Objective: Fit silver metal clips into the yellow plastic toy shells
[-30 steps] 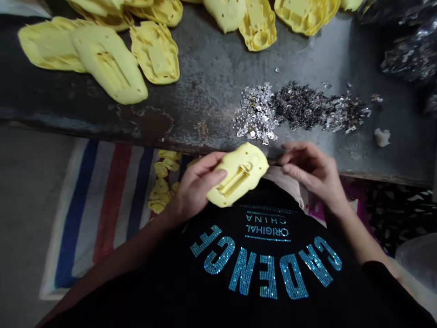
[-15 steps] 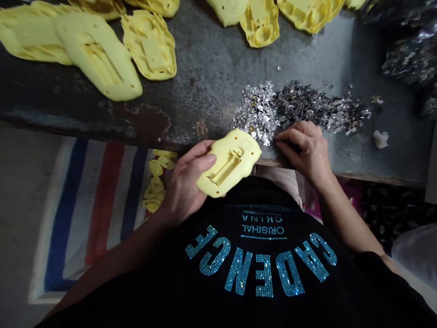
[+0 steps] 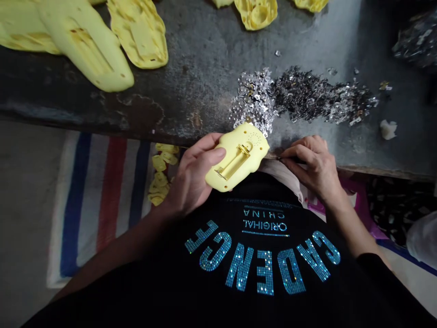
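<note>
A yellow plastic casing (image 3: 239, 157) with a long battery slot, screw holes and a ring of small speaker holes is gripped in my left hand (image 3: 194, 177). My thumb presses on its near left side, and the slot faces up. My right hand (image 3: 312, 164) is closed in a pinch at the table's front edge, right of the casing and apart from it. A tiny dark metal piece (image 3: 280, 158) shows at its fingertips. Just beyond both hands lies a heap of small silvery metal contacts (image 3: 254, 100), joined by a darker heap of contacts (image 3: 302, 93).
More yellow casing halves (image 3: 139, 34) lie at the back of the dark metal table (image 3: 205, 59). A white scrap (image 3: 388, 130) and a bag of metal parts (image 3: 416, 43) are at the right. Below the left edge, yellow pieces (image 3: 159, 187) rest on a striped sheet (image 3: 112, 182).
My right hand has drawn back from the metal heap to the table's edge, with a tiny piece at its fingertips. The casing stays in my left hand, and the view has shifted slightly.
</note>
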Motion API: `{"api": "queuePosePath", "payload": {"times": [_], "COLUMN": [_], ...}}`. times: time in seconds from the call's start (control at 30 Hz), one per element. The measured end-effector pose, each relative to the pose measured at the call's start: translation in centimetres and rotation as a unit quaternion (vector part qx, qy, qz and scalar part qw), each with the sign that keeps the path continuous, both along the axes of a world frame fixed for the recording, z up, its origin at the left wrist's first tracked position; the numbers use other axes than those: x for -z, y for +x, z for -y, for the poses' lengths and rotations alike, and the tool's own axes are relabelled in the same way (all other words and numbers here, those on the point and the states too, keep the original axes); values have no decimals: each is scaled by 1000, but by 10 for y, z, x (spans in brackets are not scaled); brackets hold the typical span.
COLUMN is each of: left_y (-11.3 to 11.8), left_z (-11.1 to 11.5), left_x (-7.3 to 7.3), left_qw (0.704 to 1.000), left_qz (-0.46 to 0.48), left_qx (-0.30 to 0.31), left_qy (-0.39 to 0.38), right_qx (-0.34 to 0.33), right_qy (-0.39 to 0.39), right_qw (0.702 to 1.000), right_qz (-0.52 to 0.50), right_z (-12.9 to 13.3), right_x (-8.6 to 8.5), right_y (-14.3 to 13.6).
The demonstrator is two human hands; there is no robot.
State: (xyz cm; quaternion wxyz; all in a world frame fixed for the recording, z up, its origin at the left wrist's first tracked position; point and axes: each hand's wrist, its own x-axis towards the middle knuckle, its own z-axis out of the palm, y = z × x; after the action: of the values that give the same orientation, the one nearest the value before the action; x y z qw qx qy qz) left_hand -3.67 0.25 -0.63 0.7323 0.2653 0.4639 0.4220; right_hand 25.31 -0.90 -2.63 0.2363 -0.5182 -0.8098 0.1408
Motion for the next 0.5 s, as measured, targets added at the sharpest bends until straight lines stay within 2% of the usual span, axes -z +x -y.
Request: {"api": "queuePosePath", "payload": {"times": [0.17, 0.3, 0.37, 0.5], "left_y": [8, 10, 10, 12], "left_z": [3, 4, 5, 7], "left_x": [3, 5, 5, 2], "left_qw": [1000, 998, 997, 993], "left_qz": [11, 26, 21, 2], "left_qx": [5, 42, 61, 89], "left_qy": [17, 25, 33, 72], "right_qx": [32, 50, 52, 64], "right_qy": [53, 85, 60, -40], "right_qw": [998, 995, 997, 980], "right_qz": [33, 33, -7, -182], "right_z": [9, 16, 16, 11], "right_x": [9, 13, 8, -18], "right_y": [0, -1, -4, -14]}}
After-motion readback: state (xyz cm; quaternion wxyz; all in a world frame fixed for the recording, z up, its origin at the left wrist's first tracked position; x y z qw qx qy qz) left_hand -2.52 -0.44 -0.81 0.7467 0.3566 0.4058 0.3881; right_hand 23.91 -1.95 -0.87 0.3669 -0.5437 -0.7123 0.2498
